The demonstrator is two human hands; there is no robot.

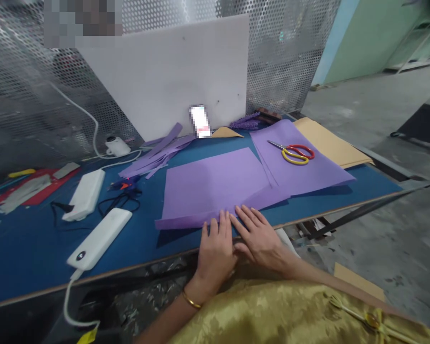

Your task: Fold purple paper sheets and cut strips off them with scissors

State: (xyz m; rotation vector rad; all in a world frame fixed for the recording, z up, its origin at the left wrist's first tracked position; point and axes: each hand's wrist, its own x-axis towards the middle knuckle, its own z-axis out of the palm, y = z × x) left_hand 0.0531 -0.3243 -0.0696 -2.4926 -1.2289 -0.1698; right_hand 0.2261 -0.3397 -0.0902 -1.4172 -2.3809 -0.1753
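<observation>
A purple paper sheet (215,177) lies on the blue table, its near edge folded over into a narrow strip. My left hand (217,248) rests with its fingertips on that folded edge, fingers stretched out. Beside it, my right hand (260,236) lies flat with spread fingers on the same fold, the two hands touching near the thumbs. To the right is a second purple sheet (308,174), partly against the first. On it lie scissors (296,154) with one red and one yellow handle, blades apart from both hands.
White power bank (100,239), white power strip (86,193), and a dark blue glue gun (127,184) with cable sit left. Purple paper strips (161,153) and a lit phone (200,122) are at the back. Tan sheets (331,143) lie right. The table's front edge (146,262) is close.
</observation>
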